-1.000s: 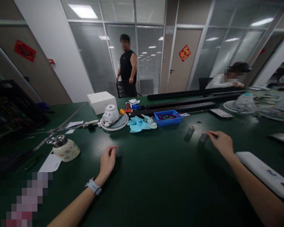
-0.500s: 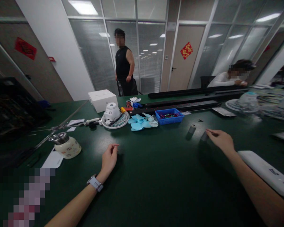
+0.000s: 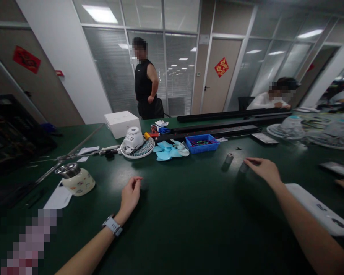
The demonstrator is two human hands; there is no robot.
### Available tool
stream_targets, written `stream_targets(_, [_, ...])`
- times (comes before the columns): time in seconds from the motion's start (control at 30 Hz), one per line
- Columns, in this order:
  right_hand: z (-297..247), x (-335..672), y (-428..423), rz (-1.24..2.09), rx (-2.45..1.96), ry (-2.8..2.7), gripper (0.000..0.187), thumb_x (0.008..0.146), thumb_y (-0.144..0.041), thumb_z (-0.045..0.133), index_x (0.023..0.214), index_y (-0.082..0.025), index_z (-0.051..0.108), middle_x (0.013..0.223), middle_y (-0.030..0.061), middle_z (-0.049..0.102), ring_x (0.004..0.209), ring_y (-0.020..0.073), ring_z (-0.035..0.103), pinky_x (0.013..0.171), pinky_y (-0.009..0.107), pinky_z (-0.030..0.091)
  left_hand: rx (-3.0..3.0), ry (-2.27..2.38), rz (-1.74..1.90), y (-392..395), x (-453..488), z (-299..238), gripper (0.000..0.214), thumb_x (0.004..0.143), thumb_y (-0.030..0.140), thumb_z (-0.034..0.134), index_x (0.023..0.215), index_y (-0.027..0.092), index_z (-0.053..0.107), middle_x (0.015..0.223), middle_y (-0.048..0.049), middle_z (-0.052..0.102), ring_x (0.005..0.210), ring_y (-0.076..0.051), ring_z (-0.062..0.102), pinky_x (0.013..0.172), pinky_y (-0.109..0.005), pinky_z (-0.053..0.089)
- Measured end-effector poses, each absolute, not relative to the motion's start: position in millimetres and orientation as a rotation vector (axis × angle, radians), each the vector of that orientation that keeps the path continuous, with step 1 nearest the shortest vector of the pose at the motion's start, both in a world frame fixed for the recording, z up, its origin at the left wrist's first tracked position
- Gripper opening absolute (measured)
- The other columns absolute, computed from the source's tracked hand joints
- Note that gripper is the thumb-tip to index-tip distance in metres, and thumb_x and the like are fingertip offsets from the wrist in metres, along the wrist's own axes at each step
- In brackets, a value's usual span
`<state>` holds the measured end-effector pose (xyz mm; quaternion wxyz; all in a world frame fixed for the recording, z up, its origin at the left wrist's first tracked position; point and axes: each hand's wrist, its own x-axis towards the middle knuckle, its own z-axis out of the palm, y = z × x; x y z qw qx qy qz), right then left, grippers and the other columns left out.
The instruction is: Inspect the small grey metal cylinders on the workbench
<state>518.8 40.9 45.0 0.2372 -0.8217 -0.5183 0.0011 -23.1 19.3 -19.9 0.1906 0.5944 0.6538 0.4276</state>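
My right hand (image 3: 264, 170) pinches the top of a small grey metal cylinder (image 3: 243, 167) that stands upright on the dark green table. Its fingertips partly cover the cylinder, so its exact kind does not show. Just left of it stands a similar grey cylinder (image 3: 229, 158) with a small raised part on top, untouched. On the left side, my left hand (image 3: 130, 194) hovers low over the table or rests on it, its fingers curled together with nothing visible in them. A watch with a pale strap is on that wrist.
Beyond my hands lie a white fan housing (image 3: 133, 143), light-blue fan blades (image 3: 166, 150), a blue tray (image 3: 203, 147) of small parts, a white box (image 3: 122, 124) and long black rails (image 3: 232, 114). A cream jar (image 3: 79, 184) stands left; a white case (image 3: 312, 208) lies right. Two people are across the table.
The view has shifted slightly, moving everything a little left. Both hands keep nearly the same pose. Part of another person's hand now shows at the right edge.
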Motion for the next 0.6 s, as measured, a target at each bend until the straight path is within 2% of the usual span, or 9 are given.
stream_targets(0.3, [31.1, 526.0, 47.6, -0.081, -2.169, -1.323, 0.036, 0.082, -0.043, 0.057, 0.103, -0.018, 0.074, 0.095, 0.0107, 0.073, 0.089, 0.0251, 0.066, 0.073, 0.031, 0.045, 1.678, 1.836, 1.222, 18.0, -22.0, -17.4, 0.035, 0.087, 0.043, 0.039, 0.100, 0.021, 0.062, 0.072, 0.0003, 0.061, 0.065, -0.018, 0.060, 0.060, -0.027, 0.043])
stream_targets(0.6, [31.9, 528.5, 44.3, -0.073, -2.164, -1.441, 0.036, 0.081, -0.043, 0.056, 0.100, -0.019, 0.075, 0.092, 0.0110, 0.073, 0.085, 0.0262, 0.066, 0.071, 0.032, 0.047, 1.670, 1.853, 1.222, 17.5, -20.4, -15.3, 0.036, 0.086, 0.044, 0.040, 0.100, 0.020, 0.062, 0.073, -0.0002, 0.063, 0.066, -0.019, 0.061, 0.062, -0.028, 0.044])
